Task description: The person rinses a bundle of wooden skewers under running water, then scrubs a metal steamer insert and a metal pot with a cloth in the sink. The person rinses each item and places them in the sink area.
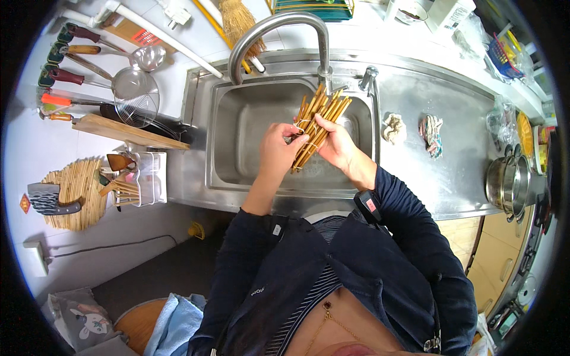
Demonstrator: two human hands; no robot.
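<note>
A bundle of thin brown sticks, looking like bamboo or reed [327, 109], is tied with pale string and held slanted above the steel sink basin [249, 133]. My right hand [340, 144] grips the bundle from its right side, thumb on top. My left hand [285, 144] is at the bundle's left side, its thumb and fingers pinched at the string [303, 124]. The curved steel faucet [285, 18] arches above the basin, behind the sticks. The lower ends of the sticks point down towards me.
Right of the basin, a white crumpled cloth [394, 129] and a patterned cloth [431, 135] lie on the steel counter, with a steel pot [507, 182] farther right. A wooden board [133, 131] and a white utensil rack [151, 178] stand at the left. A straw brush [242, 22] is behind the sink.
</note>
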